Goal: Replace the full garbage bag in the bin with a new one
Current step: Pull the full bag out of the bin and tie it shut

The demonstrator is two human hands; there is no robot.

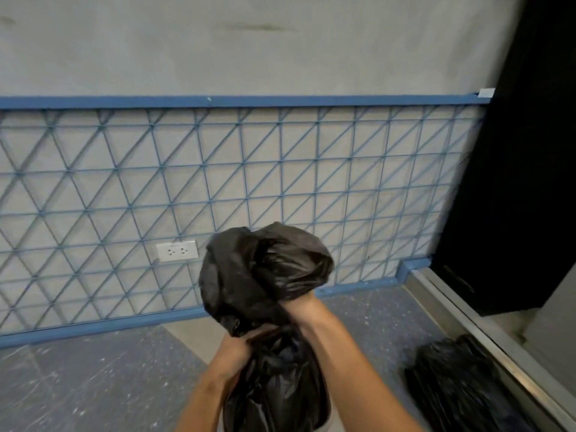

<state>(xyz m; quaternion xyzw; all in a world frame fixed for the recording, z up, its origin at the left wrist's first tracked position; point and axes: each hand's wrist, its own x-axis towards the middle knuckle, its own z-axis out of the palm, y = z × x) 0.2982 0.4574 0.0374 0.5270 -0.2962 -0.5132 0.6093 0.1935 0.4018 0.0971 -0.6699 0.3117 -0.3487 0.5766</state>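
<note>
The garbage bag (268, 269) is thin, crinkled, glossy black plastic. The wall (249, 48) looks matt and rough. The floor (93, 378) is speckled.

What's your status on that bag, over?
Both hands, left hand and right hand, gripping black garbage bag neck. Second black bag on floor right. Bin unseen.

Right hand (299, 310) inside garbage bag (265, 275)

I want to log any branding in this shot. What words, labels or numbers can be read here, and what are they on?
None can be read.
Black garbage bag held in both hands: no print shows.
Second black bag on the floor: no print shows.
Wall socket: blank, no visible marking.
Grey tag on the blue rail: too small to tell.
</note>
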